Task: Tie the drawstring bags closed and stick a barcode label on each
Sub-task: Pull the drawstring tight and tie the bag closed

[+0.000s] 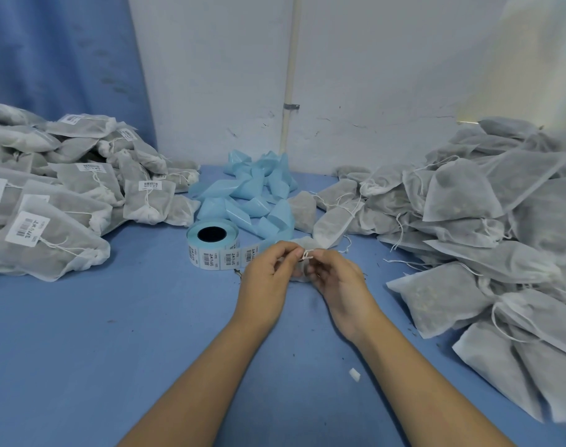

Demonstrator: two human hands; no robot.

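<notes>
Head-down view over a blue table [114,333]. Far left, a done heap [65,188]: grey-white bags, necks knotted, barcode labels stuck on the faces turned up. Far right, a larger raw heap [501,221]: same bags, strings loose, no labels in sight. Judged from the two heaps, well under way, yet with more than half apparently left. At the middle back, against the wall [372,75], a tangle of pale blue backing [249,195], stripped of its labels. Just in front, a roll [212,235] on its side, a short strip [223,258] of printed labels trailing toward the hands.

Centre, just right of that strip, the current bag [298,273], mostly hidden behind the fingers, low over the table; touching it or not, impossible to tell. No label visible on it. Likely step: tying the knot, labelling yet to come.

Both bare forearms reaching in from the bottom edge, converging to a narrow V. Left hand [268,269] and right hand [336,275] knuckles up, nearly touching, fingers curled inward. Thumb and forefinger of each pinching the white string [307,254], a small loop of it standing between the fingertips. Near the right forearm, a white scrap [355,374] on the table.
</notes>
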